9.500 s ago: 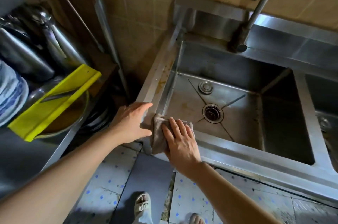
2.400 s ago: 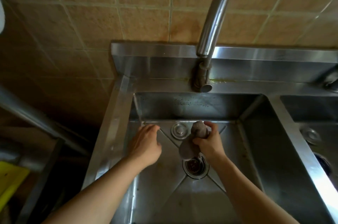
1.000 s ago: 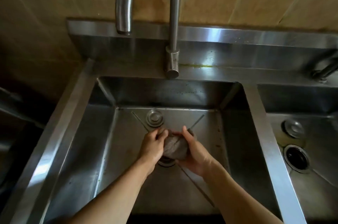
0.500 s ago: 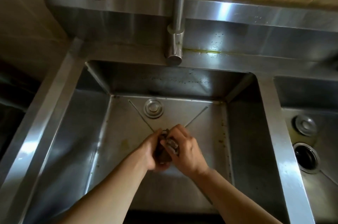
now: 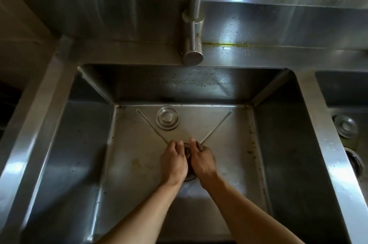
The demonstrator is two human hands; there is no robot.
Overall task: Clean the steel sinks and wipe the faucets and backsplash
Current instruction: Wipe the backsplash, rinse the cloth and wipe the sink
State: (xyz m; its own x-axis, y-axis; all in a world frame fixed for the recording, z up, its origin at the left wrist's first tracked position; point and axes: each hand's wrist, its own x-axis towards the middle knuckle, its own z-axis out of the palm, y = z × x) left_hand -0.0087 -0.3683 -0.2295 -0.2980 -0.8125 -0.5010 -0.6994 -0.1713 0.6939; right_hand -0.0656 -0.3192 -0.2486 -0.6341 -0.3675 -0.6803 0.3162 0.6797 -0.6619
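Note:
Both my hands are down in the left steel sink (image 5: 83, 144), over its drain (image 5: 190, 178). My left hand (image 5: 174, 162) and my right hand (image 5: 202, 159) grip a small grey-brown cloth (image 5: 188, 153) between them, fingers curled tight around it. Most of the cloth is hidden inside the two fists. The faucet (image 5: 193, 24) rises from the ledge behind the basin; its spout is out of frame. The steel backsplash (image 5: 278, 4) runs across the top and shows water spots.
A round steel plug (image 5: 167, 117) lies on the basin floor behind my hands. Brown stains dot the floor along the right wall. The second sink (image 5: 348, 104) lies to the right, with its own plug (image 5: 345, 126) and drain (image 5: 353, 161). A yellowish residue line (image 5: 239, 44) marks the back ledge.
The view has dipped closer into the basin. My hands have closed tighter together around the cloth over the drain, so less of it shows than a second ago.

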